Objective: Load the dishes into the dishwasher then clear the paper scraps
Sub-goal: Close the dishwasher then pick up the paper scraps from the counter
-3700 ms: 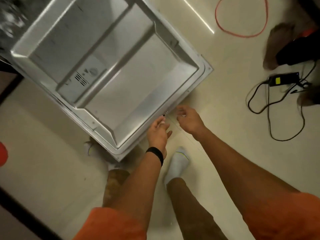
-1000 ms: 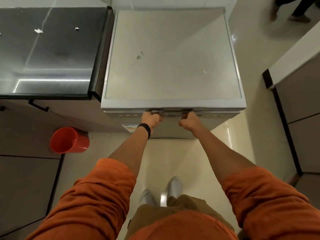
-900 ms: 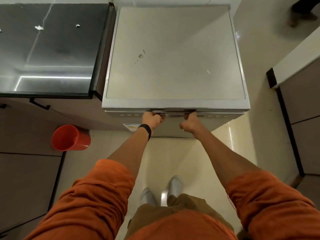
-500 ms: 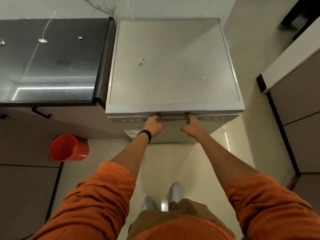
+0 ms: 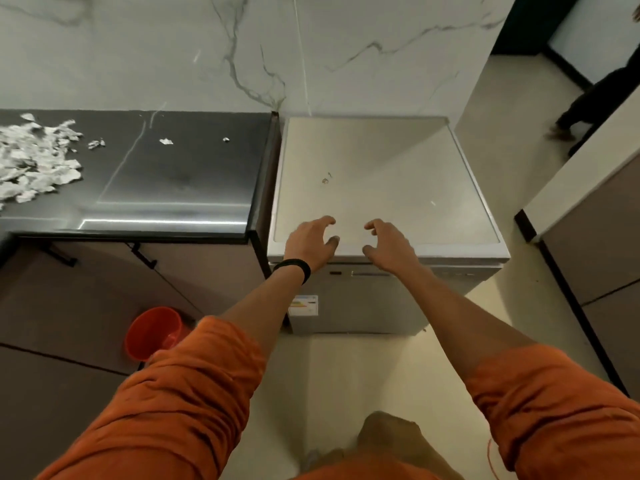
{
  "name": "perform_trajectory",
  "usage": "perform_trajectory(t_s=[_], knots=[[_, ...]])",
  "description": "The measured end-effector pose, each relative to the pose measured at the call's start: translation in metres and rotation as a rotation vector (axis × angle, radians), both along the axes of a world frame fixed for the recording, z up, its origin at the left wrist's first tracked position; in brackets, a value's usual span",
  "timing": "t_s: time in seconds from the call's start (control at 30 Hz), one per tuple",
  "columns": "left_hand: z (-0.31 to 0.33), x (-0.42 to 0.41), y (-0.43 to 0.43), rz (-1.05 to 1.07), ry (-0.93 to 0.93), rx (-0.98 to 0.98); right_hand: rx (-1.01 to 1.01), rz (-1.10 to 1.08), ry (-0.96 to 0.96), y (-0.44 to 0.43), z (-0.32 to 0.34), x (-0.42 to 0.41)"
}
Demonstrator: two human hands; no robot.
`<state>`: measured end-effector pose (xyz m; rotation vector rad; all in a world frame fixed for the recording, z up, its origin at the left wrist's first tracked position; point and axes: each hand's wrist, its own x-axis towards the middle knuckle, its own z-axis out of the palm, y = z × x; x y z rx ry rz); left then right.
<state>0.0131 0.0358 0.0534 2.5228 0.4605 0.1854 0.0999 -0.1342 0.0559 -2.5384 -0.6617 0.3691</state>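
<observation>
blurred, unreadable sticker (image 5: pixel 303 305) on closed dishwasher (image 5: pixel 381 174) front, below left hand (image 5: pixel 308 242)

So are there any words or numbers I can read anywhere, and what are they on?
Nothing here can be read for sure.
Sticker on the front of the dishwasher: coloured stripes and tiny print, too blurred to read.
Little marks on the strip under the dishwasher's top: too small to read.
</observation>
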Motion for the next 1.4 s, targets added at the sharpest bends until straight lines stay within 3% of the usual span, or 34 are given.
perform_trajectory(t_s=[0.37,0.73,0.97,1.4], knots=[[0.091,0.066,0.112,0.09,-0.181,0.29,0.089,0.122,-0.297,0.12,0.096,0.073],[0.18,0.21,0.241,0.229,-0.259,0.465,0.104,0.299,-0.474,0.271,0.162,0.234],[0.204,0.295,0.301,0.278,-0.292,0.537,0.073,0.337,-0.607,0.356,0.202,0.311],[0.202,0.361,0.342,0.273,-0.253,0.587,-0.129,0.339,-0.472,0.428,0.214,0.389]])
